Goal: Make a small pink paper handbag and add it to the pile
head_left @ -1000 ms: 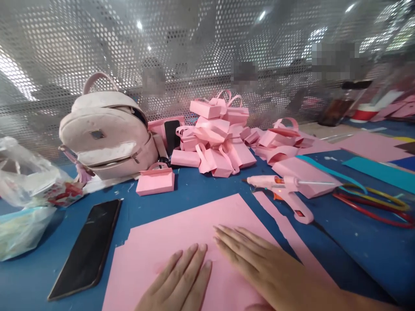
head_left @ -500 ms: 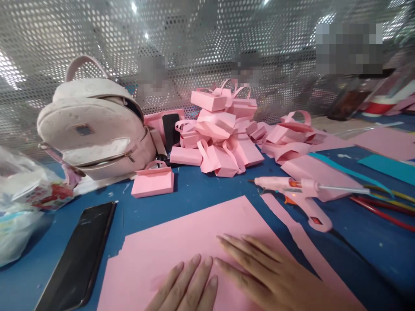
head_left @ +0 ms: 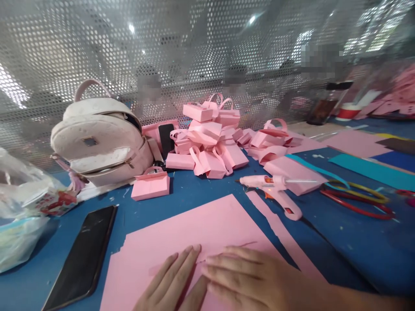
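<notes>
Sheets of pink paper (head_left: 168, 233) lie in a slightly uneven stack on the blue table in front of me. My left hand (head_left: 171, 276) rests on the paper, its fingers straight and lying flat. Beside it, my right hand (head_left: 240, 272) lies across the paper with its fingers stretched toward the left hand. A thin edge or crease in the paper shows past the right fingers. A shaded gap runs between the two hands. Nothing is visibly gripped by either hand.
A pink glue gun (head_left: 272, 188) and a paper strip (head_left: 275, 224) lie right of the stack. A phone (head_left: 82, 255) lies left. Behind are a small pink paper bag (head_left: 151, 185), a heap of paper bags (head_left: 210, 134) and a backpack (head_left: 100, 134). Red-handled scissors (head_left: 353, 203) lie far right.
My view has turned slightly to the right and up. Both hands have shifted over the paper, the right one turning more sideways. A paper edge or crease now shows beside them.
</notes>
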Motion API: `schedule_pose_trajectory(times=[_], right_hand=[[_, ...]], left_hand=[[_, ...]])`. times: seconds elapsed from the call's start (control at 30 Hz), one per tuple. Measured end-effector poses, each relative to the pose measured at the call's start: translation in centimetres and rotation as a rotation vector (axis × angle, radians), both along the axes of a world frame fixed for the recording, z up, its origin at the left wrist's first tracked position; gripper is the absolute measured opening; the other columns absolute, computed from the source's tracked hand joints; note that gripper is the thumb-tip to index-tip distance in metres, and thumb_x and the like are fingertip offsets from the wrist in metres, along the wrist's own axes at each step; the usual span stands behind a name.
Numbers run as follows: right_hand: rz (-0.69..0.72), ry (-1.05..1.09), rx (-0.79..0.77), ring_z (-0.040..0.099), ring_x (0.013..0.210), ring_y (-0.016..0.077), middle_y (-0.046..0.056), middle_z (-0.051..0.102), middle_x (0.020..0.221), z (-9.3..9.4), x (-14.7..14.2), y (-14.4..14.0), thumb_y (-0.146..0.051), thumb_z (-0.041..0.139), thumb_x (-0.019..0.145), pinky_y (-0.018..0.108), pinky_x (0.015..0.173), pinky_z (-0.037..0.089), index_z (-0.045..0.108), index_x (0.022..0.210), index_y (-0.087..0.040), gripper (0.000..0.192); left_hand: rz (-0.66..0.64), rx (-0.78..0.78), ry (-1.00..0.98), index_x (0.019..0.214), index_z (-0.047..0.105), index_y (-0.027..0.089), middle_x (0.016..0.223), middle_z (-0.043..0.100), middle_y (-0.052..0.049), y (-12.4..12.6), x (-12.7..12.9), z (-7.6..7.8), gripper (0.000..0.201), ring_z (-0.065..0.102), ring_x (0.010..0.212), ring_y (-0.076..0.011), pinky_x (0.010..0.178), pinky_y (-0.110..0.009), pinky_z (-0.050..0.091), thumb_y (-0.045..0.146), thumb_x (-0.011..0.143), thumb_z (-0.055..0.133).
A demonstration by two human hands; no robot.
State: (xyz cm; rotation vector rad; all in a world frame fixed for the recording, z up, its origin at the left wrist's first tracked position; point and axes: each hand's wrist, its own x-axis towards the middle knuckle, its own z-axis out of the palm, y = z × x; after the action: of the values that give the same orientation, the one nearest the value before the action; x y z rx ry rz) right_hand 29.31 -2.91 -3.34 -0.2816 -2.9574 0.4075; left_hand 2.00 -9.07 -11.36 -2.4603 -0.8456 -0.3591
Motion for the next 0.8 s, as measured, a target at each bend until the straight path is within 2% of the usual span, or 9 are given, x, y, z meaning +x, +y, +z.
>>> schedule_pose_trajectory(times=[0.07, 0.13, 0.23, 0.33, 0.43, 0.57, 0.7, 0.8], right_hand=[[0.097, -0.038, -0.044, 0.043, 0.142, 0.0157, 0.006, 0.050, 0.150, 0.6, 0.0, -0.3, -0.017, 0.038, 0.106, 0.025, 0.122, 0.025, 0.056, 0.141, -0.009, 0.040], [0.098, -0.050, -0.078, 0.041, 0.143, 0.0176, 0.008, 0.049, 0.150, 0.7, 0.0, -0.6, -0.016, 0.038, 0.105, 0.028, 0.123, 0.023, 0.056, 0.141, -0.007, 0.041], [-0.074, -0.020, -0.098, 0.033, 0.147, 0.0209, 0.011, 0.041, 0.156, -0.2, 0.1, -0.8, -0.013, 0.046, 0.098, 0.036, 0.123, 0.024, 0.045, 0.150, -0.009, 0.052], [-0.254, -0.032, -0.145, 0.027, 0.151, 0.0229, 0.011, 0.030, 0.162, -1.8, 0.3, -0.5, -0.017, 0.052, 0.094, 0.041, 0.124, 0.022, 0.033, 0.156, -0.012, 0.065], [-0.295, -0.043, -0.188, 0.024, 0.152, 0.0231, 0.010, 0.026, 0.164, -2.8, 0.6, -0.3, -0.025, 0.055, 0.095, 0.043, 0.124, 0.021, 0.027, 0.158, -0.016, 0.070], [-0.300, -0.057, -0.156, 0.023, 0.152, 0.0226, 0.009, 0.026, 0.164, -3.0, 0.7, -0.4, -0.025, 0.053, 0.097, 0.043, 0.125, 0.020, 0.026, 0.158, -0.017, 0.067], [-0.294, -0.058, -0.106, 0.029, 0.150, 0.0238, 0.011, 0.032, 0.161, -2.7, 0.6, -0.9, -0.021, 0.049, 0.099, 0.042, 0.124, 0.023, 0.035, 0.155, -0.014, 0.059], [-0.300, -0.062, -0.127, 0.032, 0.149, 0.0262, 0.012, 0.033, 0.160, -2.7, 0.6, -1.1, -0.025, 0.050, 0.099, 0.044, 0.123, 0.026, 0.036, 0.155, -0.014, 0.058]], left_hand=[[-0.001, -0.029, -0.003, 0.142, 0.055, 0.019, 0.146, 0.056, -0.013, 0.0, -0.1, 0.0, 0.041, 0.047, 0.141, -0.0234, 0.115, -0.035, 0.040, 0.036, 0.106, 0.042], [-0.011, -0.057, -0.007, 0.144, 0.052, 0.016, 0.151, 0.050, -0.014, 0.0, -0.1, 0.1, 0.046, 0.042, 0.144, -0.0236, 0.117, -0.035, 0.037, 0.038, 0.106, 0.043], [-0.003, -0.085, 0.009, 0.149, 0.046, 0.009, 0.156, 0.044, -0.013, -0.3, 0.0, 0.5, 0.057, 0.034, 0.148, -0.0229, 0.121, -0.033, 0.030, 0.045, 0.104, 0.044], [0.028, -0.074, 0.030, 0.149, 0.043, 0.006, 0.157, 0.043, -0.012, -0.6, 0.2, 1.0, 0.073, 0.031, 0.149, -0.0232, 0.121, -0.033, 0.029, 0.060, 0.100, 0.044], [0.045, -0.059, 0.038, 0.151, 0.042, 0.008, 0.158, 0.043, -0.010, -0.7, 0.4, 1.3, 0.077, 0.032, 0.149, -0.0235, 0.120, -0.033, 0.031, 0.064, 0.097, 0.044], [0.050, -0.044, 0.050, 0.152, 0.041, 0.009, 0.157, 0.044, -0.010, -0.9, 0.4, 1.2, 0.079, 0.034, 0.148, -0.0229, 0.120, -0.032, 0.031, 0.066, 0.098, 0.039], [0.048, -0.072, 0.056, 0.153, 0.038, 0.009, 0.156, 0.045, -0.011, -1.1, 0.2, 1.0, 0.062, 0.039, 0.146, -0.0223, 0.119, -0.032, 0.032, 0.048, 0.105, 0.040], [0.043, -0.104, 0.053, 0.153, 0.037, 0.009, 0.156, 0.044, -0.013, -1.2, 0.1, 0.7, 0.053, 0.041, 0.145, -0.0228, 0.118, -0.033, 0.034, 0.034, 0.107, 0.041]])
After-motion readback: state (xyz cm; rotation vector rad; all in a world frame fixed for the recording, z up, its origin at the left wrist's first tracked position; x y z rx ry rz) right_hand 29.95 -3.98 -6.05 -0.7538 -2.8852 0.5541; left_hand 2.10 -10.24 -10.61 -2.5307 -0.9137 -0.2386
